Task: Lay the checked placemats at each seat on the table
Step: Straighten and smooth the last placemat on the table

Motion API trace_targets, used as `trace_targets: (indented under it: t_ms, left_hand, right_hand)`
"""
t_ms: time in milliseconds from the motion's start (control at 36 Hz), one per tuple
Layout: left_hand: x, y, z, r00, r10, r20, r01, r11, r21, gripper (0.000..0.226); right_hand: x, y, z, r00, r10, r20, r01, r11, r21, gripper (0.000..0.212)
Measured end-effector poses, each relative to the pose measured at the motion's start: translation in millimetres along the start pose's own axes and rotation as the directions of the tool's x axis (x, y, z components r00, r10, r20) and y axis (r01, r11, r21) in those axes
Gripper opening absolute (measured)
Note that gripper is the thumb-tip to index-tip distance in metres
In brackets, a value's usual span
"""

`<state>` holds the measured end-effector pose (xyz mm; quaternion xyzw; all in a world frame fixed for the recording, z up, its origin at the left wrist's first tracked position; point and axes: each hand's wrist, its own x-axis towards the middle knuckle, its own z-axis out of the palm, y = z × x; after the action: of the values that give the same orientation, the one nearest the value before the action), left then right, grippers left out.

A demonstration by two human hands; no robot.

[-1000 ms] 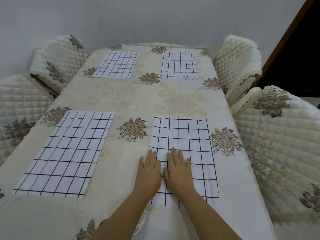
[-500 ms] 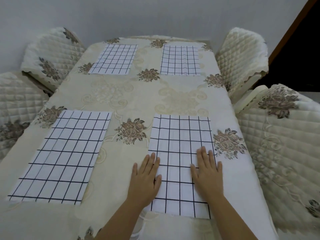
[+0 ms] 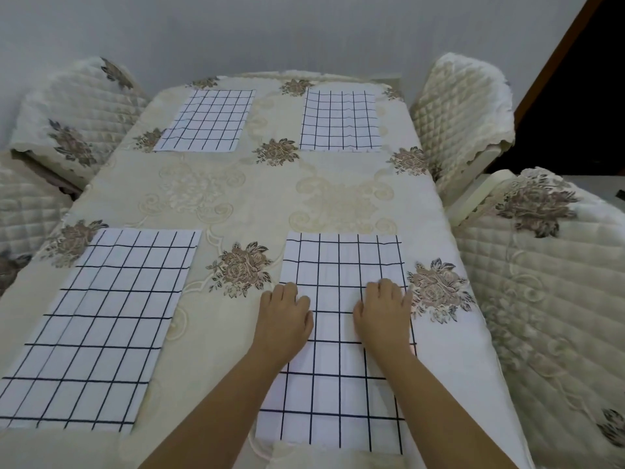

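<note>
Left side: two quilted chairs (image 3: 74,113). In front of them lie the near-left placemat (image 3: 98,326) and the far-left placemat (image 3: 206,120), both flat on the tablecloth (image 3: 263,191) and roughly square to the table edge.

Left hand (image 3: 284,324): palm down, straddling the left edge of the near-right placemat (image 3: 341,265). Thumb is on the mat, and the fingers are bent down at the knuckles with their tips out of sight. Can't tell if it's pinching cloth or just pressing.

That mat sits at the near seat on the right side, and its near end reaches the table edge. It looks like thin woven cloth, so my read is light, limp and non-fragile. It likely slides easily on the satin-looking tablecloth and wrinkles if shoved from one point. Best to handle it from both long edges or two corners at once, pull it taut, then smooth outward with flat palms. A one-handed drag would probably skew it.

Right hand (image 3: 384,319): palm down on the mat's right edge, level with the left hand. Its fingers are curled under the same way, so the grip is again unclear.

Far-right placemat (image 3: 340,120): flat, with faint creases, in front of the far right chair (image 3: 463,106). The near right chair (image 3: 548,282) is beside the mat being worked.

All four seats in view have a mat, so I judge this one is in final alignment.
</note>
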<state>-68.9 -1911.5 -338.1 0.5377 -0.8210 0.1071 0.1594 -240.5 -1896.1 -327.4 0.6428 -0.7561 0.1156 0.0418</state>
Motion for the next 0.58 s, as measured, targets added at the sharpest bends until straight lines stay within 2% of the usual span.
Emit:
trace_targets:
  t_ms: [56,111,167,222,278,389,583]
  left_hand:
    - [9,1,6,1.000,0.021,0.011,-0.020,0.999,-0.027,0.013]
    - [17,4,10,0.999,0.034,0.034,-0.031,0.997,-0.076,0.024]
    - [24,8,11,0.993,0.021,0.119,-0.012,0.997,-0.079,0.032]
    - [29,10,14,0.974,-0.007,0.227,0.024,0.997,-0.075,0.037]
    - [28,7,20,0.950,-0.032,0.311,0.060,0.995,-0.080,0.045]
    - [17,0,27,0.944,-0.070,0.324,0.094,0.994,-0.062,0.050]
    - [12,-11,26,0.940,-0.109,0.322,0.135,0.989,-0.062,0.055]
  right_hand:
    - [5,-9,6,0.995,-0.060,0.081,0.057,0.997,0.048,0.025]
    - [10,-19,12,0.980,-0.107,0.166,0.092,0.991,0.098,0.040]
    - [15,-29,11,0.966,-0.147,0.212,0.122,0.985,0.125,0.046]
    - [19,-36,11,0.954,-0.188,0.234,0.162,0.979,0.128,0.037]
    - [23,-38,12,0.923,-0.191,0.334,0.157,0.979,0.128,0.048]
    - [21,-23,22,0.923,-0.240,0.299,0.199,0.967,0.161,0.057]
    - [23,19,24,0.939,-0.124,0.322,0.081,0.986,0.144,0.073]
